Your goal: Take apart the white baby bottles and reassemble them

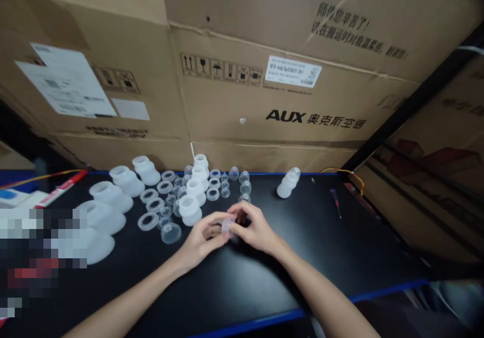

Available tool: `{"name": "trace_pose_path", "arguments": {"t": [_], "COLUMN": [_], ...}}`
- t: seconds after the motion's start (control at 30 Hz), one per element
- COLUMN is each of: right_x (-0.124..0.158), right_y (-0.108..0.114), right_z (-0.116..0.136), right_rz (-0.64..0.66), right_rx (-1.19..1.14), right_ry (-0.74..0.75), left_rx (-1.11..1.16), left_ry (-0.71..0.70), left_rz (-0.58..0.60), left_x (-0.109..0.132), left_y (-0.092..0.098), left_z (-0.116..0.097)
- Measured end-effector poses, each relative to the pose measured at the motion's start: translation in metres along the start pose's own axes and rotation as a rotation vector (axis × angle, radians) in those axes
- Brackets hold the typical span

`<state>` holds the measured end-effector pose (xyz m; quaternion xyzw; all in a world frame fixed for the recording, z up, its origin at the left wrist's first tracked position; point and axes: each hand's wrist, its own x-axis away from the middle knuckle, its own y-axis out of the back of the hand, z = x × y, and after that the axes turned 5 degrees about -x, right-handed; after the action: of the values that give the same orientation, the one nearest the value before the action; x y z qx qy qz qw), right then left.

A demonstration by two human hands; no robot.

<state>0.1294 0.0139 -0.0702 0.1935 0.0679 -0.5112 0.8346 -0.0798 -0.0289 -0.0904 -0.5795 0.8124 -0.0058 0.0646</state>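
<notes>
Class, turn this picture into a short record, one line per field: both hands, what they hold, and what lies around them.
Left hand: fingers on a small clear plastic piece
Right hand: fingers on the same piece
Surface: black tabletop
Left of hands: translucent white plastic bottles, clear plastic rings, clear domed plastic pieces
Right of hands: one clear-topped white plastic bottle; slim dark-and-red tool
Behind: brown cardboard box printed "AUX"

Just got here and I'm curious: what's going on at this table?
A person's left hand and right hand together hold a small translucent piece above the black table. White bottles, translucent rings and clear domes stand or lie in rows to the left. One bottle topped with a clear dome stands apart on the right.
</notes>
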Motion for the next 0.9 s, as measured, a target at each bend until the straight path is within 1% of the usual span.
{"name": "trace_pose_path", "arguments": {"t": [0.13,0.2,0.33,0.4,0.47,0.53,0.6,0.7,0.8,0.9], "right_x": [0.002,0.002,0.005,0.006,0.008,0.011,0.013,0.014,0.015,0.016], "right_y": [0.000,-0.001,0.000,0.000,-0.003,-0.010,-0.021,-0.038,-0.046,-0.046], "right_z": [0.003,0.005,0.005,0.004,0.003,0.003,0.006,0.013,0.018,0.019], "right_rz": [0.086,0.137,0.320,0.374,0.361,0.302,0.215,0.118,0.103,0.124], "right_rx": [-0.095,-0.146,-0.257,-0.302,-0.367,-0.494,-0.630,-0.826,-0.956,-0.943], "right_ry": [-0.096,-0.120,-0.167,-0.184,-0.197,-0.245,-0.332,-0.466,-0.531,-0.521], "left_rx": [-0.027,-0.044,-0.025,-0.027,-0.049,-0.039,0.013,0.057,0.007,-0.041], "left_ry": [0.017,0.028,0.054,0.033,-0.025,-0.093,-0.142,-0.155,-0.173,-0.222], "left_rz": [0.053,0.086,0.198,0.212,0.187,0.151,0.105,0.026,-0.035,-0.044], "left_x": [-0.001,0.000,0.005,0.007,0.007,0.007,0.006,0.004,0.004,0.005], "left_y": [0.006,0.009,0.009,0.007,0.005,0.002,0.000,-0.002,-0.004,-0.006], "left_z": [0.002,0.002,0.000,-0.003,-0.007,-0.010,-0.012,-0.012,-0.011,-0.011]}}
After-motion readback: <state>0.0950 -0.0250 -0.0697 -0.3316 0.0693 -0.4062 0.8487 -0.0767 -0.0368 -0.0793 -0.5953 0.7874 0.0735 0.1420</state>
